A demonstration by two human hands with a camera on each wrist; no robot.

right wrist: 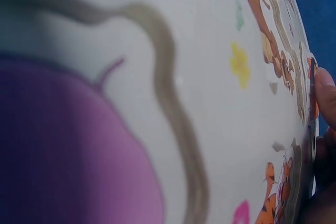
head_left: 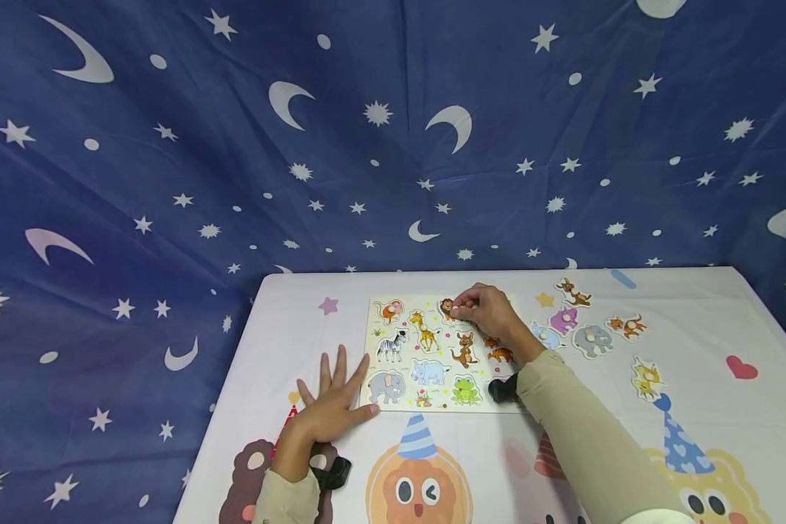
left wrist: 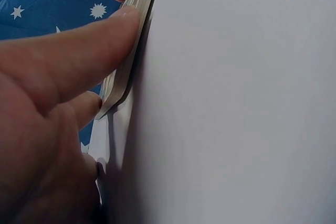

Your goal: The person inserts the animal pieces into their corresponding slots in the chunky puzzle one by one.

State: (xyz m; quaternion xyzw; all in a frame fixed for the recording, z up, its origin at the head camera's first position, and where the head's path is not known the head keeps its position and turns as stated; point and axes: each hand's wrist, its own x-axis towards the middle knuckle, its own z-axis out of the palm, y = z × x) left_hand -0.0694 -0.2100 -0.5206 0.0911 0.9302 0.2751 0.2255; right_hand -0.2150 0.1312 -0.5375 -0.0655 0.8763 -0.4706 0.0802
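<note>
- Right hand (head_left: pixel 491 311): thumb and fingertips pinch the lion piece (head_left: pixel 446 308) at the far edge of the puzzle board (head_left: pixel 442 393). Likely a fingertip pinch because the piece is small and thin.
- Lion piece vs grip: at the tips of thumb and index, face showing on the board's left-hand side of the fingers. Fully seated or slightly raised, can't tell.
- Left hand (head_left: pixel 330 411): fingers spread, nothing held. Thumb touches the board's near edge by the left corner; presumably placed there to stop the board sliding.
- Loose pieces, all off the board's right side, probably kept there for easy right-hand reach: rhino piece (head_left: pixel 546 336) nearest the board, then hippo piece (head_left: pixel 564 320), elephant piece (head_left: pixel 592 340), kangaroo piece (head_left: pixel 573 292), tiger piece (head_left: pixel 626 327). Yellow animal piece (head_left: pixel 647 378) farthest out; species unclear.
- Black wrist camera (head_left: pixel 504 389) covers part of the board's near-right corner.
</note>
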